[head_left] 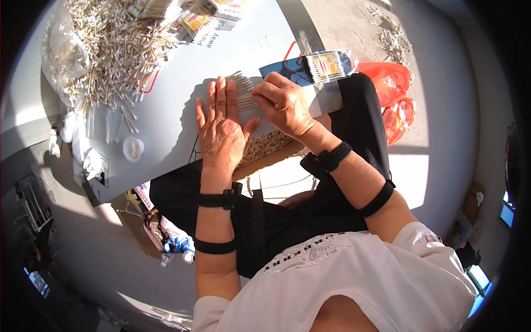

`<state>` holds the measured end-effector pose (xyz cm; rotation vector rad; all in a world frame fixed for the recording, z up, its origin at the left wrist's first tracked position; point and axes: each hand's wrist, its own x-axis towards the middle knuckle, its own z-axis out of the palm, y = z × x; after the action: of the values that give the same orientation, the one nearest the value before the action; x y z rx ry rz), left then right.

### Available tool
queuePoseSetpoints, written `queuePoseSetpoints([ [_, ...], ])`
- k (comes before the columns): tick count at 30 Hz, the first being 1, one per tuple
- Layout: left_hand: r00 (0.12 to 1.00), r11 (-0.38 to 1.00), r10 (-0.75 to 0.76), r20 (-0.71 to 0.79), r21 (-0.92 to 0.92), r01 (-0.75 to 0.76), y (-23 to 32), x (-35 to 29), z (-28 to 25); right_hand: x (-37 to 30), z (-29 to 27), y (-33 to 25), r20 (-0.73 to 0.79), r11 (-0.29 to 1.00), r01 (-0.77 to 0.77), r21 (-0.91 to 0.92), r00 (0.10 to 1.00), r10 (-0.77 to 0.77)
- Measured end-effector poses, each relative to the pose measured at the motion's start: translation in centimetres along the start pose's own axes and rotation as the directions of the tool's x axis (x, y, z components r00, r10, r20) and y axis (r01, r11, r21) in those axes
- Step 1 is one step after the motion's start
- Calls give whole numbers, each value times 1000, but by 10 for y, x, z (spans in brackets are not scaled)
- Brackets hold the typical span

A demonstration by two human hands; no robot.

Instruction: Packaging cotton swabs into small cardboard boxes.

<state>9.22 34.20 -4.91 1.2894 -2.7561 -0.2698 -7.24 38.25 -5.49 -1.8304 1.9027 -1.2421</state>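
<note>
On the grey board lies a flat row of cotton swabs [242, 91], side by side. My left hand [222, 130] rests flat beside the row's left end, fingers stretched out and thumb apart. At the row's right end is my right hand [283, 104], its fingers curled into a pinch. Whatever sits between those fingertips is hidden. A large heap of loose cotton swabs [113, 55] covers the far left of the board. To the right, a clear packet of swabs with a yellow label [326, 66] lies on a dark blue flat item [290, 69].
More yellow-labelled packets [196, 21] lie at the back. A small white round tub [133, 148] stands left of my left hand, near clear plastic sleeves [104, 124]. Red plastic bags [391, 83] sit beyond my right knee. Under the board's near edge is an open cardboard box [271, 152].
</note>
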Motion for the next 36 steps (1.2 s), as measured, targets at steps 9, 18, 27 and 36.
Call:
queuePoseSetpoints([
  [9, 999, 1000, 1, 33, -19, -1, -2, -1, 1, 2, 4, -1, -35, 999, -43, 10, 998, 43],
  [18, 1000, 1000, -3, 0, -15, 3, 0, 1, -1, -5, -2, 2, 10, 993, 3, 117, 1000, -4],
  [27, 1000, 1000, 11, -25, 2, -10, -1, 0, 2, -5, -3, 1, 40, 996, 66, 58, 997, -68],
  [36, 1000, 1000, 1, -3, -3, -1, 0, 1, 2, -5, -4, 1, 44, 997, 65, 47, 997, -67],
])
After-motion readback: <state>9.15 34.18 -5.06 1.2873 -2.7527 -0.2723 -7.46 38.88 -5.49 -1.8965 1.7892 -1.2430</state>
